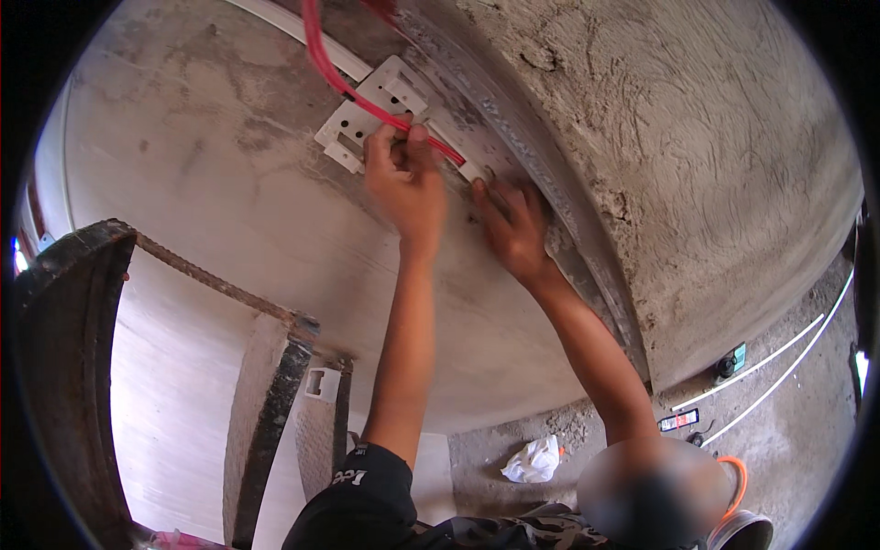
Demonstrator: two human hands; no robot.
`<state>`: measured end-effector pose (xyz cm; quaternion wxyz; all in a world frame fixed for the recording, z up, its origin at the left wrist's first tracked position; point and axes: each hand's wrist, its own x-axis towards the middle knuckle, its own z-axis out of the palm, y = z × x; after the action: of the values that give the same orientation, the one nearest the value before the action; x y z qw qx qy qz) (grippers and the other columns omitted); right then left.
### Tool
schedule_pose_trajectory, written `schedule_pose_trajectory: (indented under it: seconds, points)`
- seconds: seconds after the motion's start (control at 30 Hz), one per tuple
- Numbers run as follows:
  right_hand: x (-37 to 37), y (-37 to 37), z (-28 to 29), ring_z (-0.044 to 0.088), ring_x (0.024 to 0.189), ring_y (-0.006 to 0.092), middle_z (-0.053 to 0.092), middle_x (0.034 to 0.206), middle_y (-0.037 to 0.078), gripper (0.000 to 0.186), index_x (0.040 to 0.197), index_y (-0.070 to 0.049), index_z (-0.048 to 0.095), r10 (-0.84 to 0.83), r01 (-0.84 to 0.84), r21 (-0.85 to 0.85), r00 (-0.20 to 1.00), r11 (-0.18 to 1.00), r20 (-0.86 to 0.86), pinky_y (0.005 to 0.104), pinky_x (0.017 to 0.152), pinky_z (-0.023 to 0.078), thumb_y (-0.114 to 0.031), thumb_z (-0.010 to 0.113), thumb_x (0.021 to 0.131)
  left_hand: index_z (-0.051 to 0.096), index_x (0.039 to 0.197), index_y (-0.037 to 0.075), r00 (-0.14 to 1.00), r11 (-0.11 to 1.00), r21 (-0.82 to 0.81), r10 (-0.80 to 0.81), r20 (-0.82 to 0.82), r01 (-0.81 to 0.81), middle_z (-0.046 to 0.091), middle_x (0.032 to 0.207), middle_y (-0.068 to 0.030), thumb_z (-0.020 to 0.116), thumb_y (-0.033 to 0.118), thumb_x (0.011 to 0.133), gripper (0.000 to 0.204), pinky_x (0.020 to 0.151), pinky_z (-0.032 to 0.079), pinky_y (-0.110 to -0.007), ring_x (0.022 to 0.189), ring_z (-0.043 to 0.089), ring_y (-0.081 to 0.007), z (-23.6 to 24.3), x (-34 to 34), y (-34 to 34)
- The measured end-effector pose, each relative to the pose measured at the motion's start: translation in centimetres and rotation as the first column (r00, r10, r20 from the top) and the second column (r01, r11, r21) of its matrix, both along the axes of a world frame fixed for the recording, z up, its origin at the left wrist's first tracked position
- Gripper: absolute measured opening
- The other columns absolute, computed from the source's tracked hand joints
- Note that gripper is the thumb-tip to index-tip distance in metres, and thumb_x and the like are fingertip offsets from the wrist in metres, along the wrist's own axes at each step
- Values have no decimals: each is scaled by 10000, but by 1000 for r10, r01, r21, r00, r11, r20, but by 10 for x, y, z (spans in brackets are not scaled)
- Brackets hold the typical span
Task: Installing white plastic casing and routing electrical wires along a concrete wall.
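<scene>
While you're up on the ladder (pixel 82 367), the rough plastered wall (pixel 715 165) fills the right side and the smoother grey panel (pixel 211 156) the left, with a metal strip (pixel 541 174) running down the seam between them. White mounting bracket (pixel 367 110) sits on the panel near the top, just beside that strip. Red cable (pixel 316 46) drops from above and crosses the bracket's face. Your left hand (pixel 406 188) is closed on the cable at the bracket's lower edge, thumb and fingers pinching it. Your right hand (pixel 513 225) lies flat against the wall just beside the strip, fingertips touching the bracket's white end piece; can't tell if it grips anything. Crumpled white rag (pixel 532 460) on the floor below.
</scene>
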<state>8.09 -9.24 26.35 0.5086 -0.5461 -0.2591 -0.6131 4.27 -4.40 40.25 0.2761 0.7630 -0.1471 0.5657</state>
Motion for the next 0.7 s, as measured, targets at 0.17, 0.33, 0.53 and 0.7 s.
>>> schedule_pose_trajectory:
  seconds: [0.17,0.33,0.53,0.7]
  points:
    - [0,3,33,554,903,325,536,999,100,518,1139,-61,630,44,-44,33,999,998,17,405,749,494,-24,656,622,589,1017,-62,999,997,-81,2,37,1,619,798,-67,647,127,878,242,514,440,-224,604,583,-101,4,-1,-7]
    - [-1,7,47,546,906,316,534,995,93,550,1150,-67,626,53,-53,64,999,997,1,399,720,496,-38,646,601,639,995,-58,997,997,-70,50,61,-46,638,798,-63,684,165,852,269,495,424,-218,589,558,-85,7,0,-10]
    - [3,6,58,537,889,308,523,956,91,532,1141,-68,630,85,-86,82,996,993,14,400,698,489,-44,642,609,646,1011,-47,997,990,-118,74,9,-72,664,869,-87,691,169,841,278,491,426,-209,624,571,-82,6,-1,-7]
    - [4,5,64,528,860,319,513,938,100,525,1136,-78,630,122,-122,15,992,992,14,410,707,479,-48,647,612,645,1031,-36,991,996,-66,65,114,-58,672,820,-78,697,170,834,290,523,469,-206,669,619,-100,2,-6,-9]
